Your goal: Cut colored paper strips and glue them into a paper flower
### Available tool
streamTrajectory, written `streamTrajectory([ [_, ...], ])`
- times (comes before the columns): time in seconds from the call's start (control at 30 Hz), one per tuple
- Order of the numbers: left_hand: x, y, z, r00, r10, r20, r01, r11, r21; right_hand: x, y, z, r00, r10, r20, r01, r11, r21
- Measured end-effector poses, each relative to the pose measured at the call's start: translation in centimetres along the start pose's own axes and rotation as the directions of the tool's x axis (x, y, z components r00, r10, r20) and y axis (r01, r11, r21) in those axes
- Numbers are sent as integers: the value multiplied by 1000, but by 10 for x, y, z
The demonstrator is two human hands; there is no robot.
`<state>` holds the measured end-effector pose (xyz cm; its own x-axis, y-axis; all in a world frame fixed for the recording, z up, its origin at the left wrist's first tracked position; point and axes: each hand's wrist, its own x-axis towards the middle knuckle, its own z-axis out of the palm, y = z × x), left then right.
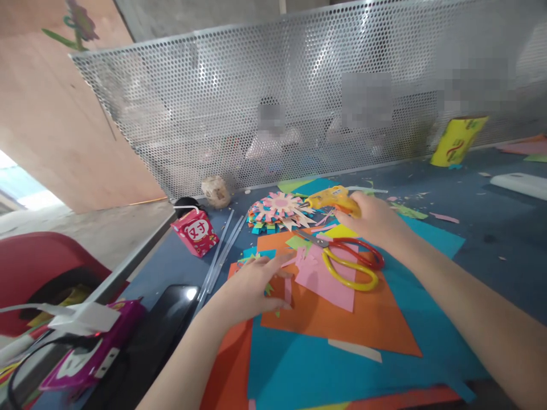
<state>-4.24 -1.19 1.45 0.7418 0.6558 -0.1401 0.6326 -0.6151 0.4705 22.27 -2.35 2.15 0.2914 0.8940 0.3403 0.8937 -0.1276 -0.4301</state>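
My right hand (pixel 371 222) is closed around a yellow hot glue gun (pixel 331 198), its nozzle pointing left toward a layered paper flower (pixel 280 208) in pink, cream and blue. My left hand (pixel 254 287) hovers over or rests on orange paper (pixel 337 324), fingers apart; I cannot tell which. By its fingertips lies a small pink strip (pixel 288 290). Between the hands are scissors (pixel 352 270) with one red and one yellow handle, partly over a pink paper sheet (pixel 327 279). Green and blue scraps are partly hidden behind my left hand.
Clear glue sticks (pixel 224 253), a red drink carton (pixel 195 232), a black phone (pixel 171 307) and a purple power strip (pixel 92 347) lie at left. Perforated metal panel (pixel 273 114) borders the back. A yellow tube (pixel 458 141) stands far right; blue paper (pixel 299 370) spreads below.
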Motion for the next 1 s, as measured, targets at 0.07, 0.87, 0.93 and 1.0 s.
streamTrajectory([
  [0.07, 0, 0, 0, 1000, -7, 0, 7, 1000, -10, -2, -3, 1, 1000, -20, 7, 20, 1000, -7],
  [0.87, 8, -12, -7, 861, -397, -319, -158, 387, -908, -22, -16, 27, 935, -219, -278, 264, 955, 136],
  [0.93, 8, -11, -7, 863, -405, -303, -146, 374, -916, -24, -18, 30, 932, -234, -276, 275, 954, 119],
  [1.0, 8, -12, -7, 863, -411, -293, -131, 377, -917, -25, -18, 32, 932, -234, -278, 273, 956, 109],
])
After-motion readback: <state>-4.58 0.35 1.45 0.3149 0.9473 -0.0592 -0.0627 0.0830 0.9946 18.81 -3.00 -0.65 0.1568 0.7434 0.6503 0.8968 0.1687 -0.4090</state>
